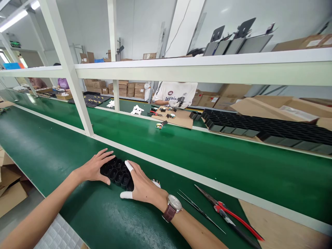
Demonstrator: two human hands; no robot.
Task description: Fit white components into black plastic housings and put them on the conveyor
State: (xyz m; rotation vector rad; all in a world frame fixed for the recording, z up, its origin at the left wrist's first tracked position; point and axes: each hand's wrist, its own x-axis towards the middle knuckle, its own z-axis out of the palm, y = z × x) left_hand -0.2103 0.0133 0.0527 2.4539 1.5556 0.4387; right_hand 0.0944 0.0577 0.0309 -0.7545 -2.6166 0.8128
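A cluster of small black plastic cups (pixel 118 173), open at the top, stands in tight rows on the green bench. Against its left side lies my left hand (pixel 97 167), fingers stretched over the far edge and thumb apart. On the other side, my right hand (pixel 142 183) cups the cluster with thumb and fingers spread. White finger cots cover its thumb and one finger, and part of the cups is hidden behind it. Just beyond the right hand is a small white part (pixel 156 183), mostly hidden.
Tweezers (pixel 202 210) and red-and-black long-nose pliers (pixel 228 214) lie to the right, beside a cardboard sheet (pixel 282 226). A white post (pixel 70 69) rises from the bench. Across the green belt (pixel 181 145), a person (pixel 176 93) works near many black cases (pixel 259 128).
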